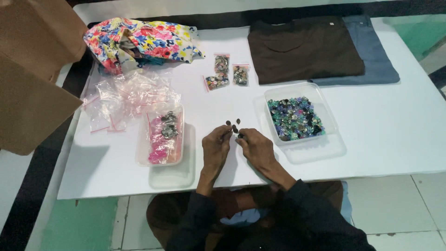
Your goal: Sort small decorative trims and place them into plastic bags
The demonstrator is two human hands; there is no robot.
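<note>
The person sits at the near edge of the white table [371,139], both hands brought close together over its middle. The left hand [216,145] has its fingertips pinched shut on something small and dark, seemingly one of the buttons, though it is too tiny to be sure. The right hand [253,145] is curled too, its fingers closed around a little dark piece just beside the left. A few loose dark buttons [233,124] lie on the table just beyond the fingertips, probably set there to stay within easy reach. To the right, a clear tub of mixed buttons [295,117] sits open and near, handy for the right hand. To the left, another clear tub [161,135] holds small bags with pink and grey pieces. Farther left lies a heap of empty clear bags [123,97]. Three filled little bags [226,72] rest at the far middle, apart from the work. A floral cloth bundle [139,42] and folded dark garments [304,49] lie along the far side.
</note>
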